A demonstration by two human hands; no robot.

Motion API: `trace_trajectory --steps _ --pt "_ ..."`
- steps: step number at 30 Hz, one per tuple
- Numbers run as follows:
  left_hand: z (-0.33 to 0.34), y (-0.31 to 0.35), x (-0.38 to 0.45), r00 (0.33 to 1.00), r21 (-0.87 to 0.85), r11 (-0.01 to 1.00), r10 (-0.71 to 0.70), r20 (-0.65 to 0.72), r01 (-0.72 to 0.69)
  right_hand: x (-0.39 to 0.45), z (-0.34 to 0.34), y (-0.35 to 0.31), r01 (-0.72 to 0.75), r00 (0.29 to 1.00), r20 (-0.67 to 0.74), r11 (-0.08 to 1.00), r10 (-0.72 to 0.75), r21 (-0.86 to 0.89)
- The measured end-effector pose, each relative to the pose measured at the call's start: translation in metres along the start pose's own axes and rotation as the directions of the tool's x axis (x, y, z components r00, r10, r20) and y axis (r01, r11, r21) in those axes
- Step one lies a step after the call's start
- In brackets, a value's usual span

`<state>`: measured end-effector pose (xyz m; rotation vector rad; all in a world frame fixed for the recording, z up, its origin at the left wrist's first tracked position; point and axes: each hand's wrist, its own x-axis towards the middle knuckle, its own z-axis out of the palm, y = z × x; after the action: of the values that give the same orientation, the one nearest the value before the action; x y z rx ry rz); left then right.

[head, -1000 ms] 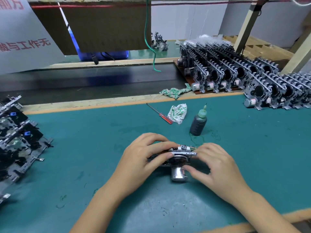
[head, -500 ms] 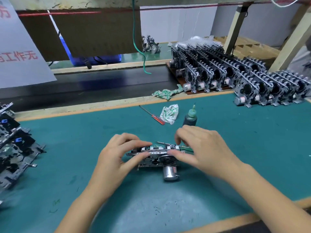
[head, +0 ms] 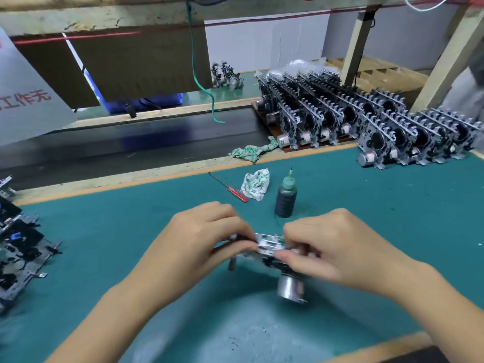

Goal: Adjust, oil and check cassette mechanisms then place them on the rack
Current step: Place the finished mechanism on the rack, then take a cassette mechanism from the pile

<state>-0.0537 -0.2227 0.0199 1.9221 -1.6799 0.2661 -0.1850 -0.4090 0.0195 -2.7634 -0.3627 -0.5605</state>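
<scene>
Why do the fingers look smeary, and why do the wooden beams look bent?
In the head view, the left hand and right hand blur at the fingertips on the cassette mechanism, probably from moving; the oil bottle looks sharper. The wide lens curves the beams near the edges.

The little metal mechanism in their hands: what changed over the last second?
Both hands kept hold of the cassette mechanism. The left hand and right hand shifted their fingers along its top edge, now pinching near the middle. The oil bottle, screwdriver and racked mechanisms stayed put.
</scene>
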Motion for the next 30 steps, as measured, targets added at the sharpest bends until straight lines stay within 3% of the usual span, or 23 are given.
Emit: trace_trajectory --steps 5,7,12,15,18,24,28,30 --pt "0.024 0.019 0.082 0.981 -0.139 0.983 0.142 0.132 -0.123 -0.035 -0.05 0.027 -0.226 0.971 -0.078 0.974 0.226 0.012" --pt "0.037 0.022 0.124 0.97 -0.113 0.982 0.169 0.173 -0.151 -0.042 -0.064 0.047 -0.318 0.942 -0.122 0.948 0.313 -0.018" --pt "0.071 0.01 0.227 0.953 0.19 0.957 0.168 0.253 -0.219 -0.024 -0.075 0.122 -0.495 0.848 -0.216 0.869 0.483 -0.003" --pt "0.094 0.0 0.269 0.959 0.457 0.859 0.122 0.255 -0.23 -0.004 -0.063 0.169 -0.592 0.788 -0.262 0.803 0.557 -0.074" --pt "0.12 -0.01 0.296 0.956 0.583 0.784 0.047 0.288 -0.214 0.007 -0.05 0.21 -0.691 0.713 -0.304 0.708 0.632 -0.148" --pt "0.163 -0.028 0.318 0.841 0.42 0.906 -0.182 0.51 -0.058 0.011 -0.04 0.254 -0.795 0.606 -0.312 0.547 0.732 -0.261" --pt "0.172 -0.031 0.31 0.803 0.279 0.959 -0.21 0.558 0.057 0.015 -0.045 0.257 -0.775 0.615 -0.284 0.495 0.736 -0.394" --pt "0.167 -0.028 0.305 0.781 0.275 0.958 -0.233 0.579 0.082 0.017 -0.05 0.247 -0.726 0.652 -0.294 0.463 0.699 -0.51"
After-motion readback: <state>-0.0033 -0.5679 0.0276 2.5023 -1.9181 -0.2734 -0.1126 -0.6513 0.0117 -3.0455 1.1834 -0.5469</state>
